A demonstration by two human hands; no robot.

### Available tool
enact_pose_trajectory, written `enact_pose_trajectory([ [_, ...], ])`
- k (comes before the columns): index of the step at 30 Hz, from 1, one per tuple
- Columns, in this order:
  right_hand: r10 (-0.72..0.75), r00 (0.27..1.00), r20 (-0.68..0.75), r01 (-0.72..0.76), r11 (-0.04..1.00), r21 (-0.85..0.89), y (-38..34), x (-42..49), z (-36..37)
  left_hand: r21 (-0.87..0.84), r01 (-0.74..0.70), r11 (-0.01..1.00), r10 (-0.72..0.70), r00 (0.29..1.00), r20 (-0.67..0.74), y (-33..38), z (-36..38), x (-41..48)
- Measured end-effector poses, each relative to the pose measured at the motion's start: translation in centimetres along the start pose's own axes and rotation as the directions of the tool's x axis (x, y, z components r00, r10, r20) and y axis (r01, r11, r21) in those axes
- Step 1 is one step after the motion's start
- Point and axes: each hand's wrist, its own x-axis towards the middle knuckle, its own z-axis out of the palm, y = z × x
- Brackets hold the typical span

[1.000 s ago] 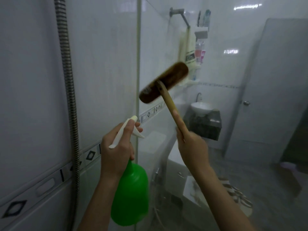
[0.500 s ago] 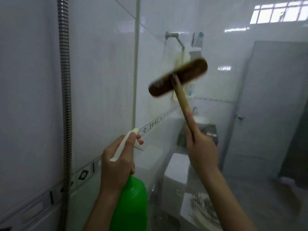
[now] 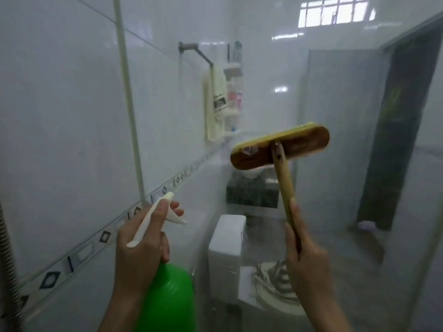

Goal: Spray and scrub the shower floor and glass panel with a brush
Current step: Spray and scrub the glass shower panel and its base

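Gripped brush (image 3: 302, 143) handle low in right hand (image 3: 306, 259); clutched spray bottle (image 3: 167, 298) neck in left hand (image 3: 141, 245). Judged brush light, stiff.

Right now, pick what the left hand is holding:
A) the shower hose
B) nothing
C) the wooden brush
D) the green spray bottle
D: the left hand grips the green spray bottle at its neck, with fingers at the white trigger, while the right hand holds the brush by its wooden handle.
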Motion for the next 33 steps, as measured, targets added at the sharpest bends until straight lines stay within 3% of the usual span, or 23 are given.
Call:
enact_pose_trajectory([
  [2,0.008,1.000,0.023,-0.007,0.999,-0.033,0.4,-1.7,-0.7,0.027,0.026,0.999,-0.027,0.999,0.028,-0.7,0.7,-0.6],
  [8,-0.106,0.990,-0.096,0.108,0.994,0.009,-1.6,8.5,0.2,0.063,0.069,0.996,-0.075,0.993,0.088,-2.1,2.7,-2.6],
  [11,-0.088,0.996,-0.032,0.087,0.996,-0.023,1.9,1.1,0.6,0.054,0.090,0.994,-0.095,0.991,0.099,-2.6,3.0,-3.5],
  [15,0.066,0.994,0.083,-0.057,0.993,-0.106,4.5,-9.7,-0.4,0.060,0.117,0.991,-0.123,0.987,0.106,-3.2,3.2,-5.1],
  [22,-0.078,0.996,-0.035,0.076,0.996,-0.052,1.4,1.5,1.3,0.044,0.160,0.986,-0.164,0.975,0.150,-3.4,3.9,-6.9],
  [24,-0.031,1.000,-0.007,0.030,0.995,-0.090,3.6,-2.5,1.3,0.032,0.162,0.986,-0.165,0.973,0.163,-3.5,4.1,-7.5],
  [28,0.197,0.974,0.111,-0.176,0.969,-0.172,7.1,-14.9,-1.1,0.036,0.174,0.984,-0.178,0.964,0.198,-4.3,4.3,-9.2],
  [30,0.196,0.973,0.126,-0.172,0.969,-0.179,6.9,-14.8,-1.4,0.047,0.197,0.979,-0.202,0.957,0.210,-4.8,4.6,-9.9],
  [33,0.079,0.995,0.058,-0.067,0.981,-0.180,5.0,-8.2,-0.7,0.058,0.212,0.976,-0.219,0.947,0.234,-5.4,5.2,-10.8],
])
